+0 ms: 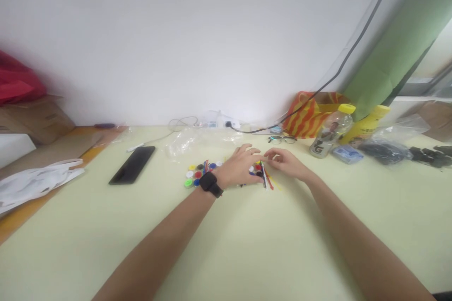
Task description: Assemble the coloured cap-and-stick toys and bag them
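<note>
A heap of small coloured caps and thin coloured sticks lies on the pale yellow table. My left hand, with a black watch on its wrist, rests over the heap, fingers slightly spread and curved. My right hand meets it from the right, its fingertips pinched together at the pile near the left hand's fingertips. What the right fingers pinch is too small to name.
A black phone lies left of the heap. Crumpled clear plastic, cables and eyeglasses lie behind. A yellow-capped bottle, striped bag and dark items sit at right. A white bag sits far left.
</note>
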